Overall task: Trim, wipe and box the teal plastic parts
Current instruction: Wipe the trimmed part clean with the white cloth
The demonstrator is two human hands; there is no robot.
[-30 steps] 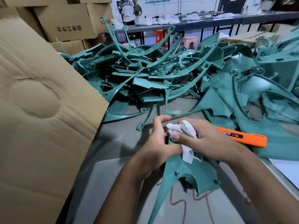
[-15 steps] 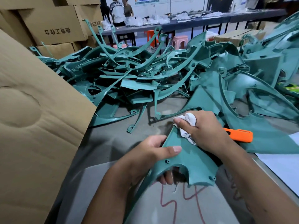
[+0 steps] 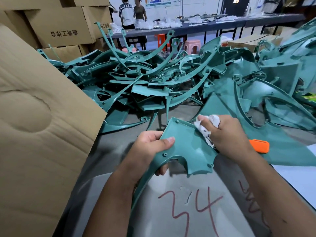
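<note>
A teal plastic part (image 3: 186, 147) with a flat panel and a long curved arm is held above the table. My left hand (image 3: 150, 149) grips its left edge, thumb on top and fingers underneath. My right hand (image 3: 227, 135) holds a crumpled white cloth (image 3: 205, 129) and presses it against the panel's upper right edge. A big heap of teal parts (image 3: 153, 79) covers the far half of the table.
A large cardboard box flap (image 3: 39, 125) stands along the left. An orange utility knife (image 3: 259, 146) lies by my right wrist on a large teal panel (image 3: 282, 151). The grey table (image 3: 196, 211) shows red writing. Cartons (image 3: 59, 26) are stacked behind; two people stand at a far bench.
My left hand slid down from the part's tip to its left edge. The part turned so its flat face shows more, and my right hand moved the cloth across it toward the right edge.
</note>
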